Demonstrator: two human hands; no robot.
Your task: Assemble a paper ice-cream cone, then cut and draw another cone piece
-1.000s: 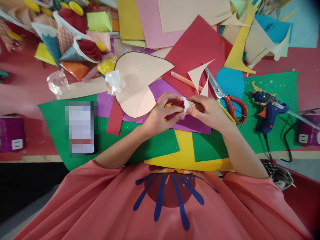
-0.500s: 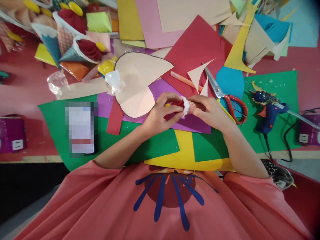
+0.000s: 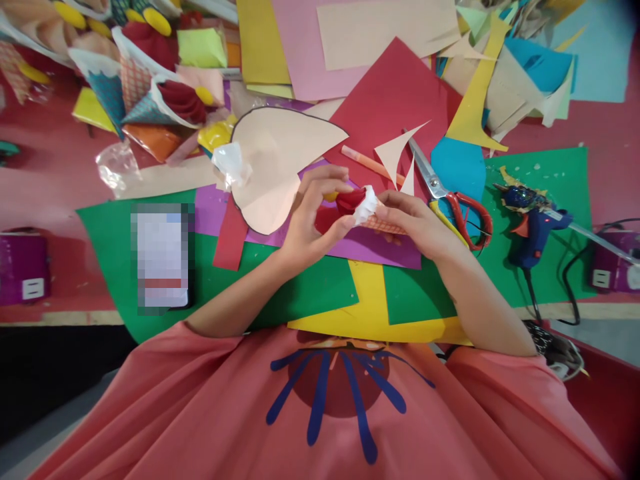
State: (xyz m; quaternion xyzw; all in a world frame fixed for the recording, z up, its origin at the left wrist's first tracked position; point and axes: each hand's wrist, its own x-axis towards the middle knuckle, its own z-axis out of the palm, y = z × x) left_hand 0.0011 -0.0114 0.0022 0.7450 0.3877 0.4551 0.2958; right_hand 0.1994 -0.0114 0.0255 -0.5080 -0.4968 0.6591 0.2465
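Note:
A craft ice cream cone (image 3: 369, 208) with an orange checked cone, a white scalloped rim and a red top lies on its side above the purple paper. My right hand (image 3: 413, 220) is closed around the checked cone part. Fingers spread, my left hand (image 3: 315, 217) curves around the red top, its thumb tip at the white rim; whether it touches is hard to tell. A bit of yellow shows beside the red top, partly behind my left fingers. Left of that hand lies a cream paper shape (image 3: 270, 160) with a dark outline.
Red-handled scissors (image 3: 453, 200) and an orange marker (image 3: 370, 165) lie beyond my hands. To the right is a blue glue gun (image 3: 537, 230) with a cord. A phone (image 3: 163, 257) rests on green paper at left. Several finished cones (image 3: 175, 100) sit at the upper left.
My left fingers have spread from their close grip on the cone's top, so more of the red and white shows. The cone's checked side is also more visible.

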